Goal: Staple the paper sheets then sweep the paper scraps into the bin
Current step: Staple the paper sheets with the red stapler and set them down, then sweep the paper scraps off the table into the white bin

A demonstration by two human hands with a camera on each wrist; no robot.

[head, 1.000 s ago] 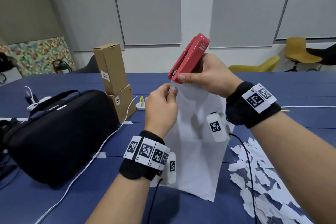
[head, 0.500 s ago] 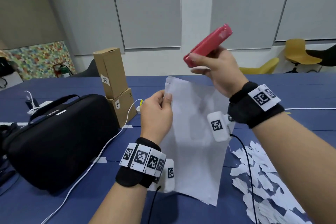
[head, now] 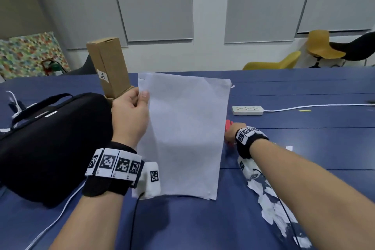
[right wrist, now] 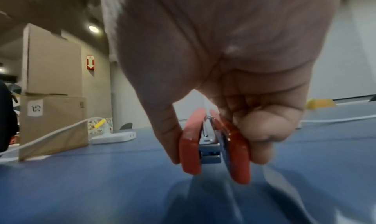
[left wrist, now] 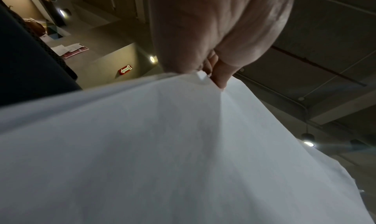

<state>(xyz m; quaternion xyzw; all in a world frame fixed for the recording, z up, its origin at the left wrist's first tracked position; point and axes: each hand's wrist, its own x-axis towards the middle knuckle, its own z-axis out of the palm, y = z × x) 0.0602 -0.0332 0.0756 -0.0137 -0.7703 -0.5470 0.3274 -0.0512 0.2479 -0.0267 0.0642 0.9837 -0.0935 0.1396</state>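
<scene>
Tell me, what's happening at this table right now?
A person is holding up white paper sheets by a top corner, pinched in the left hand. The right hand grips a red stapler low over the blue table, beside the sheets. A pile of torn paper scraps lies on the table by the right forearm, not yet swept. No bin is in view.

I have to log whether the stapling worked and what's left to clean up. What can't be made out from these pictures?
- Staple: none discernible on the paper sheets; the left hand covers their corner.
- Stapler: the head view hides it behind the sheets and right hand.
- Paper scraps: partly under the right forearm.
- Bin: in no view.
</scene>
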